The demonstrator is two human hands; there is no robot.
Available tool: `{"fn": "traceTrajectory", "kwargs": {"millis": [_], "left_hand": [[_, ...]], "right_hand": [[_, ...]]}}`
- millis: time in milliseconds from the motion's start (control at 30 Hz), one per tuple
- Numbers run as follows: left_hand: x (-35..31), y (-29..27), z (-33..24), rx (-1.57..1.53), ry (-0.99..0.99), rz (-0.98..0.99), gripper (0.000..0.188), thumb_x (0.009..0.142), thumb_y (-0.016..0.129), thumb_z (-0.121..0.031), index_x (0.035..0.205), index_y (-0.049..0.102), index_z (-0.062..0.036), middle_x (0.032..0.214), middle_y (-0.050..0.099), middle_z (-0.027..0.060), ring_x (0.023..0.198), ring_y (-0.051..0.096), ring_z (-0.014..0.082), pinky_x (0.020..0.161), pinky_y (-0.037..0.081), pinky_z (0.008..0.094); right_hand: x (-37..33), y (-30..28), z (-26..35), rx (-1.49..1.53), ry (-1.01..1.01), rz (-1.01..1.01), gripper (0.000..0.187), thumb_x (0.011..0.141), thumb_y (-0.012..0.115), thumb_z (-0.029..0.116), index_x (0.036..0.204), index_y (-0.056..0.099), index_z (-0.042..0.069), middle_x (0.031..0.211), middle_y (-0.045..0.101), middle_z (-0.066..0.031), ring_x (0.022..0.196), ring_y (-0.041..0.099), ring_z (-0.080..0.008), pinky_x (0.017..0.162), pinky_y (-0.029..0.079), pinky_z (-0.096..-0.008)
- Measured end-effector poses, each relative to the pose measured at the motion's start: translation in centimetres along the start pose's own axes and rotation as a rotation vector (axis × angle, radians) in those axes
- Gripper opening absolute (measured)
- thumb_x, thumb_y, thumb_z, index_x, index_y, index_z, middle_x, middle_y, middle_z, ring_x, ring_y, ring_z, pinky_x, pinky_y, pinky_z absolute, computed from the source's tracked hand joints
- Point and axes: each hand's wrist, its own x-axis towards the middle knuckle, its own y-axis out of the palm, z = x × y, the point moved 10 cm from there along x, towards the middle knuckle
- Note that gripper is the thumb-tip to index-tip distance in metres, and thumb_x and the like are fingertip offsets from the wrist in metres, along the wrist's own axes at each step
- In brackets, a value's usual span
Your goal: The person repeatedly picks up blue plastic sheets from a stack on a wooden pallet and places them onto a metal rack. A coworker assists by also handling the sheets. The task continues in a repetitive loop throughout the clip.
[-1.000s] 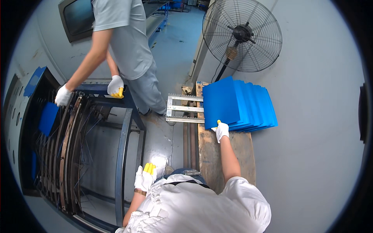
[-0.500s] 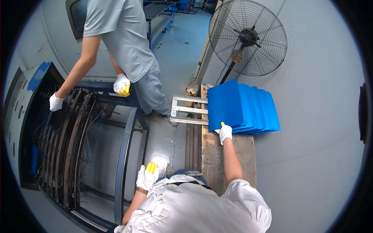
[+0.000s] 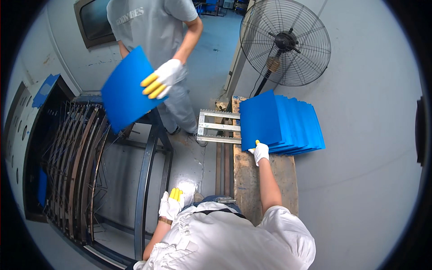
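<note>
My right hand [image 3: 260,153], in a white glove with yellow fingertips, grips the near edge of a blue sheet [image 3: 261,121]. Its thumb lies on top; the fingers are partly hidden. That sheet is at the left end of a fanned-out row of several blue sheets [image 3: 303,123] on a worn wooden bench [image 3: 252,180]. Low beside my waist is my left hand [image 3: 171,204], gloved alike, open and holding nothing. Across from me a co-worker's gloved hand [image 3: 164,80] holds another blue sheet [image 3: 128,90] tilted in the air.
On the left stands a dark metal rack [image 3: 83,166] with curved bars and thin wires, beside a steel frame [image 3: 145,180]. A slatted metal piece [image 3: 219,127] juts left from the bench. Behind the bench is a large caged fan [image 3: 284,41]. The co-worker [image 3: 153,36] stands at the far left.
The co-worker has turned and now holds a blue sheet up above the rack; before, one hand reached into the rack. My hands have stayed almost where they were.
</note>
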Motion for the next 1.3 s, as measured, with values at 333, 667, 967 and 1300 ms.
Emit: {"fn": "traceTrajectory", "kwargs": {"millis": [333,667,967,1300], "left_hand": [[0.2,-0.6,0.2,0.003,-0.045,0.025,0.040,0.085,0.038,-0.037,0.108,0.045,-0.0054,0.108,0.051,0.0098,0.098,0.048,0.0255,0.080,0.041,0.0417],[0.9,-1.5,0.3,-0.008,-0.084,0.000,0.039,0.085,0.039,-0.037,0.106,0.047,-0.0051,0.104,0.054,0.0091,0.097,0.049,0.0257,0.079,0.042,0.0411],[0.0,-2.6,0.7,-0.076,-0.117,-0.021,0.042,0.085,0.036,-0.038,0.105,0.048,-0.0030,0.106,0.053,0.0098,0.098,0.049,0.0259,0.079,0.042,0.0407],[-2.5,-4.9,-3.8,-0.090,-0.076,-0.054,0.038,0.085,0.039,-0.037,0.102,0.049,-0.0055,0.104,0.054,0.0088,0.096,0.050,0.0257,0.077,0.042,0.0417]], "right_hand": [[1.3,3.6,-0.1,0.126,-0.013,0.075,0.048,0.074,0.047,0.047,0.098,0.056,0.006,0.077,0.061,-0.0042,0.069,0.059,-0.0172,0.057,0.045,-0.0282],[2.2,9.3,-3.0,1.037,0.043,-0.075,0.024,0.083,0.039,0.020,0.093,0.053,0.004,0.083,0.057,-0.0077,0.073,0.054,-0.0180,0.058,0.043,-0.0310],[-0.3,8.1,-2.1,1.930,0.087,0.058,0.020,0.080,0.038,0.013,0.071,0.054,0.006,0.066,0.056,-0.0045,0.057,0.050,-0.0183,0.054,0.041,-0.0290],[-7.4,5.4,4.2,1.524,-0.097,0.135,0.018,0.078,0.046,0.011,0.093,0.053,0.003,0.082,0.058,-0.0094,0.073,0.057,-0.0253,0.061,0.048,-0.0403]]}}
